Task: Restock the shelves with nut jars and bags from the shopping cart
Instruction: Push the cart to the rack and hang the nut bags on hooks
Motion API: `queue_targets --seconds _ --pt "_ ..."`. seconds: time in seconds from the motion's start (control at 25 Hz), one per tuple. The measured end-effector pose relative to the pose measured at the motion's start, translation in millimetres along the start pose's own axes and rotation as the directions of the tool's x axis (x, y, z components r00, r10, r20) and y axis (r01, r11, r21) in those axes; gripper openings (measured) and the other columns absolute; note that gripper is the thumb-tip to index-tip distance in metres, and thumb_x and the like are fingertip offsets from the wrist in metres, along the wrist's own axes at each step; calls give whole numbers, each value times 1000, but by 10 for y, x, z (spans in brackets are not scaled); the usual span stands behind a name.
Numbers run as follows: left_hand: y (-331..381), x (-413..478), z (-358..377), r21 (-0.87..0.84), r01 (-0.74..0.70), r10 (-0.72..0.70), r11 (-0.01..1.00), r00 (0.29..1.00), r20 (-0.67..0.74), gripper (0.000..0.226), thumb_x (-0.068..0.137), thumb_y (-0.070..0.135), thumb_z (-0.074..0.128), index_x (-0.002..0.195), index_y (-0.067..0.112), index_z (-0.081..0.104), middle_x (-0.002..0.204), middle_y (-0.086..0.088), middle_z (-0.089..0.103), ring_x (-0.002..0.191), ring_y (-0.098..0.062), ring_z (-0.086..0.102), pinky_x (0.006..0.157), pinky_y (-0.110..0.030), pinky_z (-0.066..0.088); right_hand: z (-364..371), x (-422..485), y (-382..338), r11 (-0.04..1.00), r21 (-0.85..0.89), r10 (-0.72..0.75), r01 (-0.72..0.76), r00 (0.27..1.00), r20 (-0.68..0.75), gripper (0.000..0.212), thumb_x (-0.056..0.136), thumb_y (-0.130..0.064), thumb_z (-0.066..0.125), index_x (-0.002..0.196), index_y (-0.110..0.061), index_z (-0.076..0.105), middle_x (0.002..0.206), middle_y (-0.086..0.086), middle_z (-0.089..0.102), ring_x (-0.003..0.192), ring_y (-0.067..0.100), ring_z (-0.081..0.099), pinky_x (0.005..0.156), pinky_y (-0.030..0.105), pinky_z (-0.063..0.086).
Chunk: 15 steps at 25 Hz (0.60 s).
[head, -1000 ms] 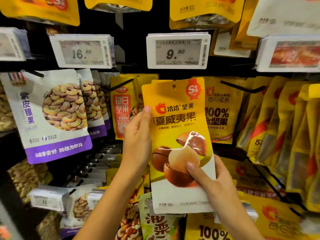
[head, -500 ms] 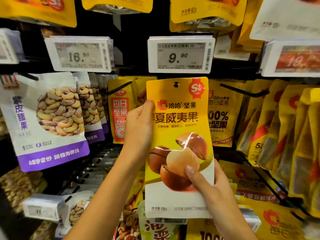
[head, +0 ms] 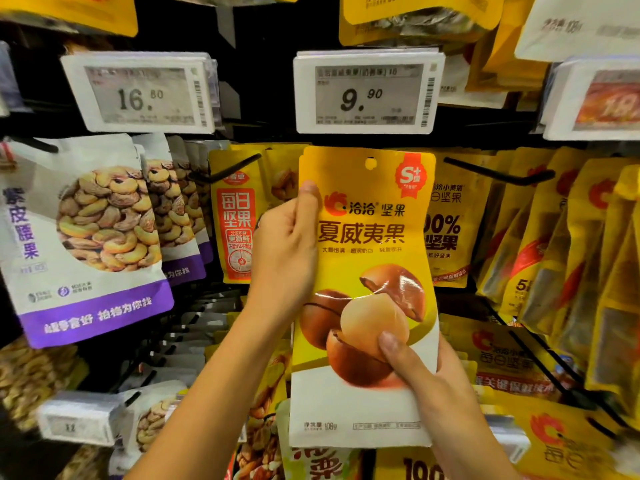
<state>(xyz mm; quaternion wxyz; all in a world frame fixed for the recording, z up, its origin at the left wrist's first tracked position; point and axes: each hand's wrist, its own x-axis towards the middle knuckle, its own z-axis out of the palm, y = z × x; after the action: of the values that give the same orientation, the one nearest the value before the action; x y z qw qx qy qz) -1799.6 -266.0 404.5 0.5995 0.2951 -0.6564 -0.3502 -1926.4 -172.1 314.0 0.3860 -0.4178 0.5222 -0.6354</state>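
Note:
A yellow macadamia nut bag (head: 367, 237) with a white bottom band is held upright in front of the hanging display, just under the 9.90 price tag (head: 369, 93). My left hand (head: 284, 247) grips its upper left edge, thumb on the front. My right hand (head: 412, 368) pinches its lower right part, thumb over the printed nuts. The bag's hang hole (head: 370, 163) shows yellow behind it. The peg for this bag is hidden behind it.
White and purple cashew bags (head: 93, 237) hang at the left under a 16.80 tag (head: 145, 93). Yellow mixed-nut bags (head: 453, 220) hang on black pegs (head: 498, 173) to the right and behind. More bags fill the rows above and below.
The bag has risen and come closer to the 9.90 tag. Both hands keep the same hold on it.

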Motion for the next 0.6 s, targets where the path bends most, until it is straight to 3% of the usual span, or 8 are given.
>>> queue_targets --seconds 0.04,0.12,0.2,0.32,0.44,0.52,0.6 --pt "-22 5 7 -2 11 -11 1000 1000 24 57 100 39 32 83 -6 63 80 -20 70 76 -35 68 63 -47 55 -3 5 -11 1000 -7 -17 17 1000 5 69 30 -68 69 96 -50 59 87 -26 69 78 -1 67 61 18 49" --pt "-80 9 5 -61 36 -33 997 998 46 49 100 36 28 85 12 67 75 4 74 74 -10 71 59 -26 57 7 25 -32 998 -32 -52 52 998 22 74 38 -64 74 106 -43 55 86 -28 67 76 -6 65 54 12 48" --pt "-101 28 -4 -102 51 -48 993 998 31 46 101 36 25 87 20 66 71 16 72 73 0 69 55 -13 52 26 67 -61 994 -69 -81 83 996 39 69 46 -57 73 109 -39 52 86 -27 65 77 -9 63 52 7 46" --pt "-56 106 24 -84 12 -11 996 1000 18 48 99 40 25 86 21 67 74 12 74 74 -4 70 58 -19 56 4 115 -99 993 -81 -79 80 997 24 66 47 -59 70 108 -43 52 86 -24 66 77 -11 62 52 6 46" --pt "-20 113 57 -42 23 -23 999 1000 0 56 97 44 29 83 7 69 78 -10 73 78 -28 70 67 -41 56 -37 87 -92 994 -80 -72 74 997 31 71 39 -67 70 104 -47 52 88 -28 66 82 -9 63 58 8 47" --pt "-57 89 22 -46 80 -81 996 996 -30 61 98 44 32 80 -3 65 71 -16 70 70 -32 67 57 -35 54 -42 57 -64 993 -82 -82 87 995 62 73 36 -69 67 103 -45 53 90 -32 65 82 -11 61 57 5 46" --pt "-90 80 -29 -53 119 -121 991 992 -30 58 98 44 33 75 1 65 66 -11 70 63 -28 67 53 -30 53 -25 47 -27 995 -60 -76 82 992 96 72 36 -69 67 103 -44 53 91 -33 64 83 -12 61 57 5 46"
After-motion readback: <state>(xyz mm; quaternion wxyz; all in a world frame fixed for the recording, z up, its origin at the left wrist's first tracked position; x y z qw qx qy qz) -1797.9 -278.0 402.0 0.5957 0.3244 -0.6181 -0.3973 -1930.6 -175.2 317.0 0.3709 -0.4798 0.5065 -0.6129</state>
